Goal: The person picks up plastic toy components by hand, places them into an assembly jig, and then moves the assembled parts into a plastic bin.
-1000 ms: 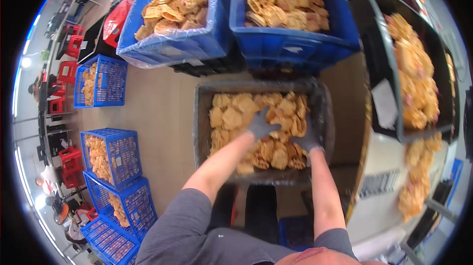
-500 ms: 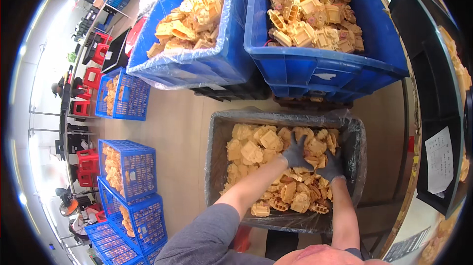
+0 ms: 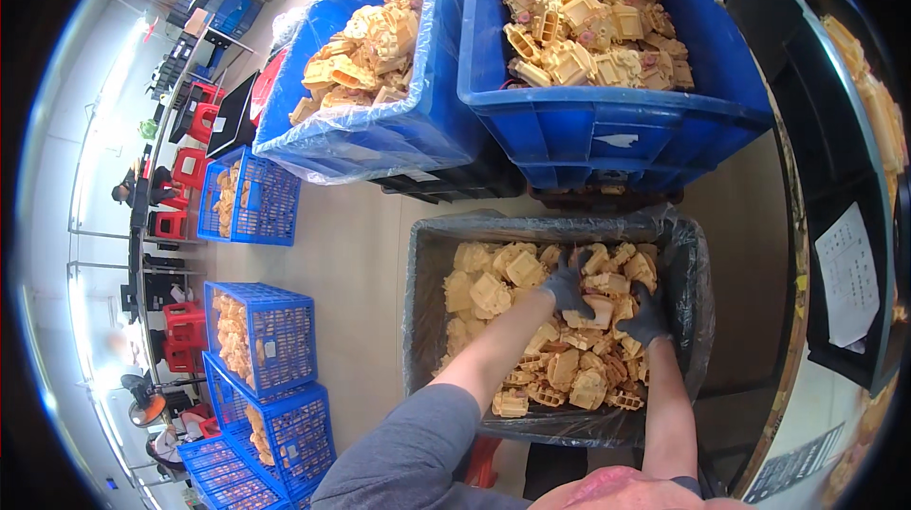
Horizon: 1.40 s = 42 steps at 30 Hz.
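Both gloved hands have moved up toward the far edge of the grey bin (image 3: 432,254). The left hand (image 3: 567,284) and right hand (image 3: 648,317) now press together around 1 yellow plastic part (image 3: 600,309), lifting it.

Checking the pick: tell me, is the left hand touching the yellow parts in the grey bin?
Touching. The head view shows the gloved left hand pressed into the yellow parts.

Dark grey gloves worn on the left hand (image 3: 567,284) and right hand (image 3: 646,317), pale yellow moulded parts (image 3: 493,292) heaped in a grey plastic-lined bin (image 3: 418,301), bright blue tubs (image 3: 607,126), blue mesh crates (image 3: 275,334), red stools (image 3: 180,334), tan floor (image 3: 351,254).
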Motion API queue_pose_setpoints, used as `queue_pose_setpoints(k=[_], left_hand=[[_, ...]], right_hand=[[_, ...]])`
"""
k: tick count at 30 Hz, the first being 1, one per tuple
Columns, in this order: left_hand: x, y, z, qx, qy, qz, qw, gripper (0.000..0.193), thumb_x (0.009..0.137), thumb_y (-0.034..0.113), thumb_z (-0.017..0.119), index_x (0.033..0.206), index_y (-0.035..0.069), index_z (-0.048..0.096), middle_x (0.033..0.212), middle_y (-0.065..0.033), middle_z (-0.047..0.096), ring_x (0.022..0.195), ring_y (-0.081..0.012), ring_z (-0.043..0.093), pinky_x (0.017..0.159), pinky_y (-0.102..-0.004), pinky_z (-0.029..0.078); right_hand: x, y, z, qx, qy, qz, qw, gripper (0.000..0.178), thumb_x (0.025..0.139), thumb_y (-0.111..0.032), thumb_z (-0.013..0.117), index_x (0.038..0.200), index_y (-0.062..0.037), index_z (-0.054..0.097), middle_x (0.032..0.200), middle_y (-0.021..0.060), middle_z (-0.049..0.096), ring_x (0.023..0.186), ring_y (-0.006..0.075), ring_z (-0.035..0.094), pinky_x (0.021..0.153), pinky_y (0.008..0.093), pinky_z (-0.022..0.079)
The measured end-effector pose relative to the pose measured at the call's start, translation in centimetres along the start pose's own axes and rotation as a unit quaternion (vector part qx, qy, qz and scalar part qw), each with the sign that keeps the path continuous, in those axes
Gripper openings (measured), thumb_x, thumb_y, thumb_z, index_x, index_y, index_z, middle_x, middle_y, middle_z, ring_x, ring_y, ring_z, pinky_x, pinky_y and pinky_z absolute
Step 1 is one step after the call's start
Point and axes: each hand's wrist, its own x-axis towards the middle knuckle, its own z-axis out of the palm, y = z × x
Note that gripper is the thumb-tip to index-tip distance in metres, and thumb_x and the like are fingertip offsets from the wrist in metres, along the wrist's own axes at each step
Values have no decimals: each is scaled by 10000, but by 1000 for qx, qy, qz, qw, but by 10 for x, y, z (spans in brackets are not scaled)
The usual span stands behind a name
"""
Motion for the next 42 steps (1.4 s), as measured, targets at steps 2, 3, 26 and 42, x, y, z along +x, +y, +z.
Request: queue_pose_setpoints(k=[2, 3, 26, 42], left_hand=[[2, -4, -7, -48, 16, 11, 999, 1434, 456, 551, 823, 1424, 95, -133, 1472, -247, -74, 1361, -412, -26, 1095, -429, 197], [0, -2, -11, -100, 36, 20, 994, 1438, 449, 533, 835, 1425, 103, -131, 1479, -231, -55, 1367, -389, -22, 1096, -423, 197], [-107, -7, -15, -190, -3, 205, 960, 1290, 493, 311, 869, 1429, 126, 1, 1407, -213, 265, 1267, -334, 363, 1027, -411, 350], [-413, 104, -122, -228, 97, 295, 923, 1255, 546, 228, 869, 1433, 87, -9, 1366, -139, 359, 1225, -223, 393, 1028, -340, 330]], right_hand=[[3, -7, -10, 37, -7, 18, 999, 928, 475, -154, 796, 1306, -181, 384, 1402, 202, 219, 1283, 364, 288, 1030, 381, 338], [2, -11, -14, 35, 4, 12, 999, 918, 471, -153, 798, 1294, -180, 391, 1390, 198, 229, 1276, 362, 296, 1027, 382, 339], [-74, -43, 36, 337, 36, -113, 934, 985, 427, -99, 855, 1289, -77, 378, 1209, 91, 429, 1146, 241, 424, 994, 342, 352], [-324, -251, -141, 175, 98, -116, 973, 797, 515, -220, 727, 1257, -185, 440, 1278, 246, 355, 1159, 387, 436, 1003, 357, 370]])
